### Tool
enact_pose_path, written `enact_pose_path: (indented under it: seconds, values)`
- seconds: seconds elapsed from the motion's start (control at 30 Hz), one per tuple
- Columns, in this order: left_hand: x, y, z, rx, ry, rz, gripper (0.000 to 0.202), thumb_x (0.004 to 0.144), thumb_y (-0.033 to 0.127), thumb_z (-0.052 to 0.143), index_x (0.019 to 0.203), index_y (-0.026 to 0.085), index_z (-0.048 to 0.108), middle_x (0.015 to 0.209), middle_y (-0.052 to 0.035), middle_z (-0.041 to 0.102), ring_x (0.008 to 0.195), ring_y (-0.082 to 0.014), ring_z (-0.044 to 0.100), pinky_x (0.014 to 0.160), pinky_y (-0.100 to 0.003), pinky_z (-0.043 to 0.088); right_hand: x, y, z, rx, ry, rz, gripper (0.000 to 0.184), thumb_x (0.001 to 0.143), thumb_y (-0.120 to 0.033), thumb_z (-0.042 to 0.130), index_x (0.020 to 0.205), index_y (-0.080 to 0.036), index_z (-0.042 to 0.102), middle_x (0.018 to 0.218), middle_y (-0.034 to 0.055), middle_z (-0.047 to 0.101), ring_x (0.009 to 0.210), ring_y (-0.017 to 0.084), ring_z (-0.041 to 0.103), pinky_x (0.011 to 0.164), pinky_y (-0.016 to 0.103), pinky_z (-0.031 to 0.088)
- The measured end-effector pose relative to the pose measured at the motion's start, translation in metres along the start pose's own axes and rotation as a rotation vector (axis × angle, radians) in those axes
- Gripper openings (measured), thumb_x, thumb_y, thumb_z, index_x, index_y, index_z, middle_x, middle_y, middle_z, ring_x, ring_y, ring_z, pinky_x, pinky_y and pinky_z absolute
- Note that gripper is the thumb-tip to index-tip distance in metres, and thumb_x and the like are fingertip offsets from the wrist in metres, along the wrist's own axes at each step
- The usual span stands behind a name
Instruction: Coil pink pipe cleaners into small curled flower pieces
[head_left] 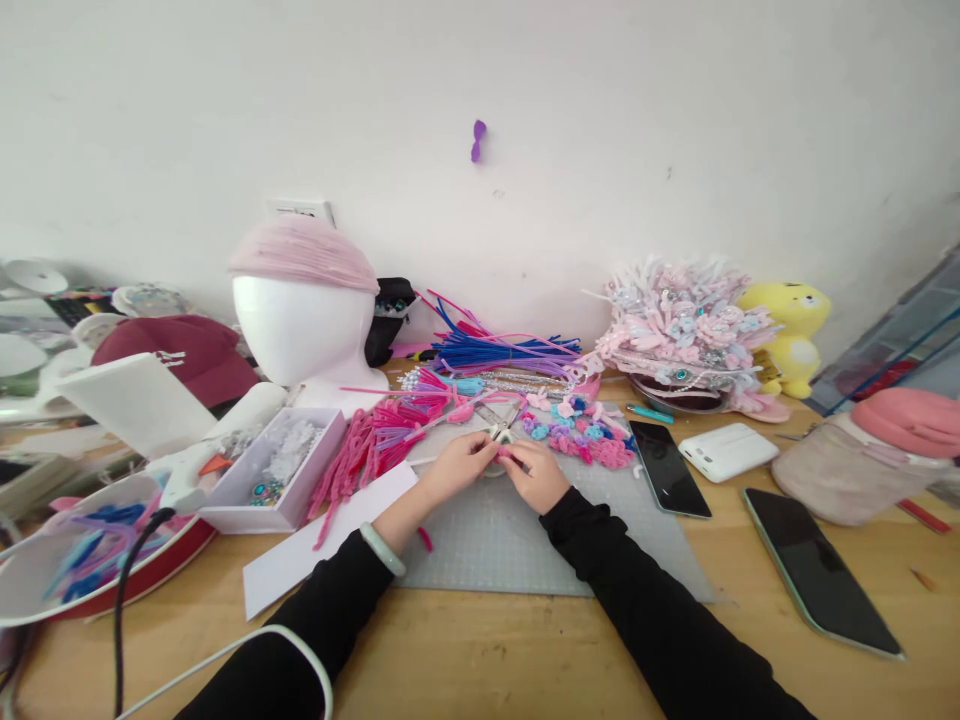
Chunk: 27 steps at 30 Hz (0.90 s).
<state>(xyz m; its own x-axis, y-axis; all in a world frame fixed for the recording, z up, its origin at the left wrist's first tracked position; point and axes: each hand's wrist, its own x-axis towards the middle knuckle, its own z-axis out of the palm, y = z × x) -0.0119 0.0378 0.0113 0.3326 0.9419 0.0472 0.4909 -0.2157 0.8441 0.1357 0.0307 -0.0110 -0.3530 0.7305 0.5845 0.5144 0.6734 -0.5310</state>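
My left hand (456,464) and my right hand (538,474) meet over a grey cutting mat (510,545), fingers pinched together around a small pink pipe-cleaner piece (507,454). Both arms wear black sleeves, and a pale green bangle (382,548) sits on the left wrist. Just beyond the fingers lie scissors (501,428) and a cluster of small pink, blue and purple pipe-cleaner flowers (581,432). Left of the hands is a heap of pink pipe cleaners (375,445).
A white mannequin head (304,325) with a pink cap stands at the back left, beside a white box of beads (274,475). A pink flower headdress (686,335), yellow plush toy (791,335), two phones (667,468) (817,570) and a power bank (727,450) occupy the right.
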Motion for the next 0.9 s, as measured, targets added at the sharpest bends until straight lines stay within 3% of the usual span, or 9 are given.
enact_pose_path:
  seconds: [0.17, 0.27, 0.43, 0.57, 0.63, 0.73, 0.9]
  values:
    - [0.000, 0.005, -0.002, -0.181, -0.096, -0.131, 0.021, 0.070, 0.032, 0.044, 0.058, 0.016, 0.049, 0.043, 0.0046, 0.044, 0.043, -0.0107, 0.043, 0.045, -0.022, 0.032, -0.001, 0.000, 0.000, -0.027, -0.029, -0.058, 0.018, 0.080, -0.018, 0.041, 0.074, -0.016, 0.058, 0.069, 0.0056, 0.059, 0.067, 0.016, 0.051, 0.066, 0.029, 0.038]
    - [-0.001, 0.008, -0.003, -0.232, -0.111, -0.125, 0.018, 0.069, 0.029, 0.045, 0.058, 0.016, 0.048, 0.045, 0.0045, 0.045, 0.044, -0.0103, 0.044, 0.046, -0.022, 0.032, -0.001, 0.000, 0.000, 0.000, -0.030, -0.046, 0.019, 0.080, -0.018, 0.041, 0.073, -0.016, 0.058, 0.068, 0.0052, 0.058, 0.065, 0.016, 0.051, 0.064, 0.028, 0.039]
    - [-0.002, 0.007, -0.003, -0.089, -0.065, 0.040, 0.017, 0.073, 0.028, 0.042, 0.062, 0.016, 0.047, 0.051, 0.0033, 0.048, 0.050, -0.0113, 0.045, 0.050, -0.022, 0.034, 0.001, 0.001, 0.002, 0.078, -0.002, 0.082, 0.026, 0.080, -0.020, 0.040, 0.059, -0.016, 0.055, 0.055, 0.0021, 0.051, 0.054, 0.013, 0.049, 0.053, 0.024, 0.038]
    - [-0.004, 0.007, -0.003, 0.158, 0.046, 0.262, 0.017, 0.076, 0.024, 0.040, 0.065, 0.017, 0.049, 0.061, -0.0002, 0.051, 0.059, -0.0132, 0.046, 0.057, -0.024, 0.034, 0.001, 0.000, 0.003, 0.149, 0.009, 0.139, 0.024, 0.079, -0.021, 0.041, 0.063, -0.016, 0.058, 0.057, 0.0029, 0.055, 0.055, 0.014, 0.051, 0.053, 0.024, 0.038]
    - [-0.005, 0.007, -0.002, 0.197, 0.075, 0.310, 0.017, 0.077, 0.023, 0.039, 0.065, 0.017, 0.049, 0.063, -0.0009, 0.051, 0.061, -0.0136, 0.046, 0.059, -0.024, 0.035, 0.001, -0.001, 0.002, 0.186, -0.001, 0.157, 0.026, 0.080, -0.023, 0.040, 0.064, -0.016, 0.059, 0.058, 0.0032, 0.056, 0.056, 0.014, 0.052, 0.053, 0.024, 0.039]
    - [-0.005, 0.005, 0.001, 0.075, 0.094, 0.239, 0.021, 0.079, 0.026, 0.036, 0.065, 0.017, 0.048, 0.059, 0.0005, 0.049, 0.059, -0.0128, 0.046, 0.057, -0.024, 0.036, 0.001, -0.002, 0.002, 0.170, 0.044, 0.181, 0.027, 0.080, -0.026, 0.039, 0.064, -0.017, 0.058, 0.057, 0.0026, 0.055, 0.056, 0.014, 0.051, 0.054, 0.025, 0.039]
    - [-0.001, -0.004, 0.008, -0.268, 0.061, 0.137, 0.018, 0.076, 0.032, 0.044, 0.079, 0.015, 0.050, 0.064, 0.0017, 0.050, 0.058, -0.0111, 0.048, 0.057, -0.023, 0.039, 0.002, 0.000, 0.003, 0.167, 0.118, 0.212, 0.027, 0.080, -0.029, 0.041, 0.061, -0.017, 0.057, 0.057, 0.0024, 0.054, 0.058, 0.015, 0.051, 0.057, 0.025, 0.041]
